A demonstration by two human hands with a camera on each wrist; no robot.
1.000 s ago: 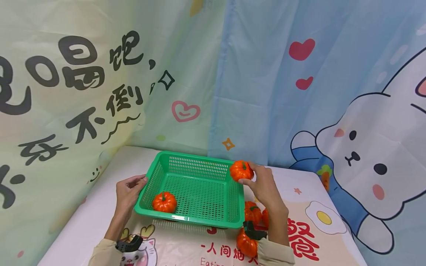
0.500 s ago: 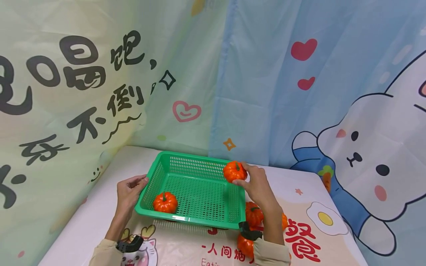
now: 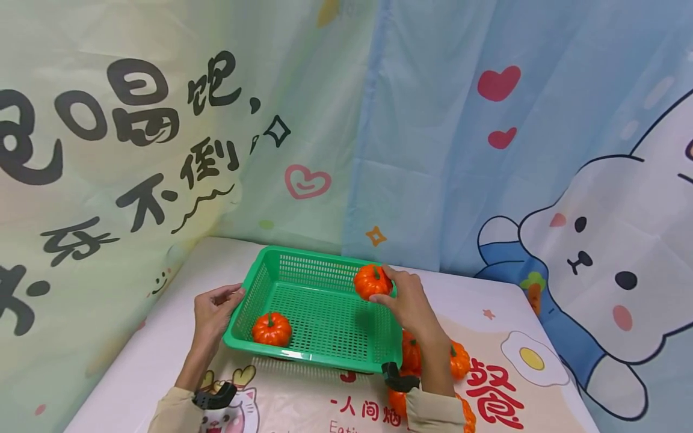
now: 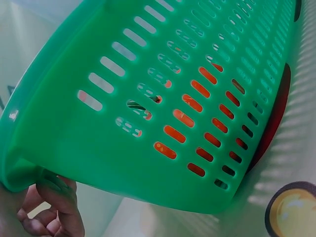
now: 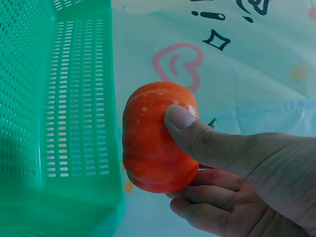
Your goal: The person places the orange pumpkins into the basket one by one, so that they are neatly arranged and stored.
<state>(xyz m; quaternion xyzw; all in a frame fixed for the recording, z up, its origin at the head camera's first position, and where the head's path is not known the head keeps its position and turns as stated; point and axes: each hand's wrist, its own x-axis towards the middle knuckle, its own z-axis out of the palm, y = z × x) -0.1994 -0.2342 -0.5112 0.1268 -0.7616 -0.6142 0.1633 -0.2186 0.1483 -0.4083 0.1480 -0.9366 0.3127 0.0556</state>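
Observation:
My right hand [image 3: 409, 302] pinches a small orange toy pumpkin [image 3: 370, 282] between thumb and fingers, above the right rear part of a green plastic basket [image 3: 303, 356]. In the right wrist view, the thumb lies across the side of the held pumpkin [image 5: 155, 143], whose green stem mostly hides behind the hand. A second pumpkin [image 3: 272, 329] sits inside the basket near its front left corner. At the basket's left rim, my left hand [image 3: 212, 313] grips the edge. Orange shows through the slots of the basket wall [image 4: 108, 143] in the left wrist view.
Several more pumpkins lie on the table right of the basket, partly hidden by my right forearm; one pumpkin [image 3: 460, 361] shows beyond it. A printed mat [image 3: 303, 397] covers the table's front. Behind the table hangs a printed curtain [image 3: 400, 132].
My right hand has carried its pumpkin leftward, from over the basket's right rim to over its inside. My left hand keeps hold of the rim, and the other pumpkin stays in its corner.

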